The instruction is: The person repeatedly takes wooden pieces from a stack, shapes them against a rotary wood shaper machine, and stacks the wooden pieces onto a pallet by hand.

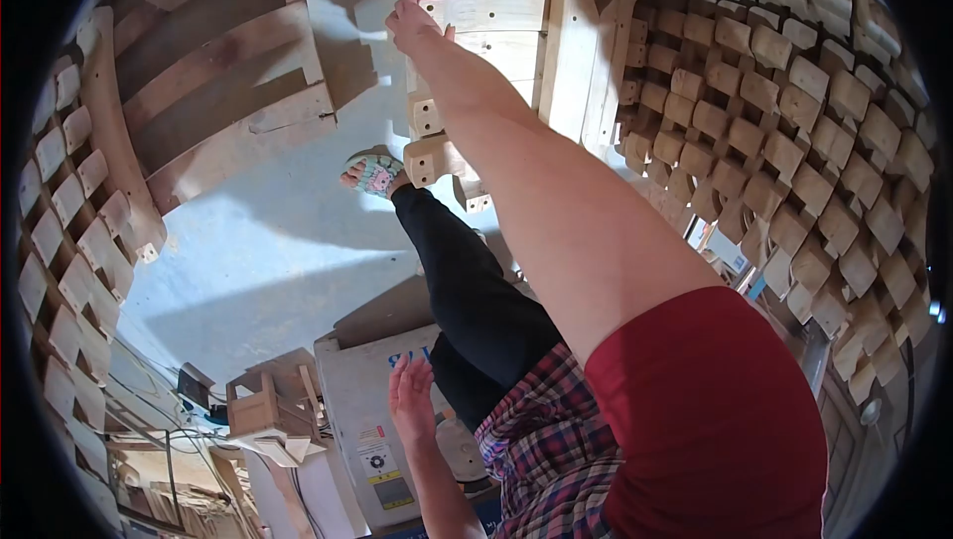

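Observation:
At the top centre, my right hand (pixel 412 25) grips the left end of a pale wooden board (pixel 496 8) with small dark holes. The board lies on a stack of similar pieces, beside a long upright wooden part (pixel 571 48). Below it, wooden blocks with paired holes (pixel 425 162) stick out. My left hand (pixel 410 390) is raised over a white box-like surface (pixel 347 390) at the lower centre. Its fingers are loosely bent and hold nothing.
Tall stacks of curved wooden pieces (pixel 774 112) rise on the right, with more (pixel 74 192) at the far left. A slatted wooden frame (pixel 218 63) stands upper left. A small wooden stool-like piece (pixel 256 410) and cables are lower left. My foot (pixel 372 175) rests on the blue-grey floor (pixel 238 241).

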`<state>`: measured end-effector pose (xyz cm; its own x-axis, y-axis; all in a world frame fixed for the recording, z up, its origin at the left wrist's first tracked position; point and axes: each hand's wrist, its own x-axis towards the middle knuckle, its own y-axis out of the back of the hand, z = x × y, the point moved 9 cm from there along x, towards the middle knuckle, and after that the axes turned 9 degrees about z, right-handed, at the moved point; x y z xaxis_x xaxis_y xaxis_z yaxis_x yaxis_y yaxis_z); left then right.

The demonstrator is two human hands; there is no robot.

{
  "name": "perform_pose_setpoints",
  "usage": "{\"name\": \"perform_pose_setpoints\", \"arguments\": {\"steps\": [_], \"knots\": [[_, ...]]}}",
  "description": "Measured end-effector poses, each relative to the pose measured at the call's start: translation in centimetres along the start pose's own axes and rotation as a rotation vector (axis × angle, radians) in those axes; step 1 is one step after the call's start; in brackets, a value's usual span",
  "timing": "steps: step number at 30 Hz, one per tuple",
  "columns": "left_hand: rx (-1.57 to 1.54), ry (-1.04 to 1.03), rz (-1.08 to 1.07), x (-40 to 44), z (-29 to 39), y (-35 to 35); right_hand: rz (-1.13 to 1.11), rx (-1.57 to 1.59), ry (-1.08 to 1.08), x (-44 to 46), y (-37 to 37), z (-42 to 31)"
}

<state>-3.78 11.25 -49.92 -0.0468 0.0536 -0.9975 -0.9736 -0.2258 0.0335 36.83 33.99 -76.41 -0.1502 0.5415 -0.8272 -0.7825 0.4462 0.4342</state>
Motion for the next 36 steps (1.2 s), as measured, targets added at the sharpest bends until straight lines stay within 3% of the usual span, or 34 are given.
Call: {"name": "perform_pose_setpoints", "arguments": {"steps": [5, 9, 12, 14, 18, 22, 23, 24, 26, 27, 28, 29, 34, 36], "knots": [[-0.022, -0.014, -0.057, 0.0, -0.5, -2.2, 0.089, 0.125, 0.02, -0.1, -0.1, 0.4], [-0.028, 0.007, -0.067, -0.7, -1.1, -3.1, 0.434, 0.055, -0.091, -3.8, 2.6, 0.6], [-0.025, -0.002, -0.071, -1.4, -1.1, -2.7, 0.564, 0.117, -0.151, -4.9, 3.1, -2.4], [-0.034, -0.034, -0.071, -2.5, -0.3, -2.2, 0.652, 0.38, -0.122, -7.3, 5.2, -5.0], [-0.087, -0.1, -0.064, -6.4, 1.7, -2.1, 0.526, 0.75, -0.195, -12.8, 10.3, -10.1], [-0.156, -0.233, -0.088, -11.8, 3.5, -2.3, 0.824, 1.015, -0.264, -21.3, 17.4, -10.5], [-0.16, -0.23, -0.113, -13.4, 3.6, -2.5, 0.902, 1.006, -0.246, -23.2, 19.1, -10.2], [-0.173, -0.239, -0.133, -15.0, 3.9, -2.6, 0.811, 1.037, -0.159, -24.6, 21.0, -9.4], [-0.169, -0.296, -0.14, -18.2, 4.6, -2.5, 0.862, 1.019, -0.064, -27.5, 24.8, -8.3], [-0.252, -0.39, -0.111, -19.5, 5.3, -1.6, 0.918, 0.954, -0.092, -29.8, 27.8, -6.4], [-0.249, -0.396, -0.161, -20.3, 5.0, -1.7, 0.833, 0.988, -0.033, -30.9, 30.1, -5.1], [-0.239, -0.4, -0.212, -21.4, 5.1, -1.8, 0.923, 0.928, 0.043, -32.4, 33.0, -4.3], [-0.183, -0.509, -0.149, -25.3, 9.4, 0.6, 0.862, 0.988, 0.15, -34.0, 40.7, -0.3], [-0.254, -0.579, -0.142, -27.5, 12.2, 1.2, 1.057, 1.014, 0.227, -33.7, 44.5, 2.0]]}}
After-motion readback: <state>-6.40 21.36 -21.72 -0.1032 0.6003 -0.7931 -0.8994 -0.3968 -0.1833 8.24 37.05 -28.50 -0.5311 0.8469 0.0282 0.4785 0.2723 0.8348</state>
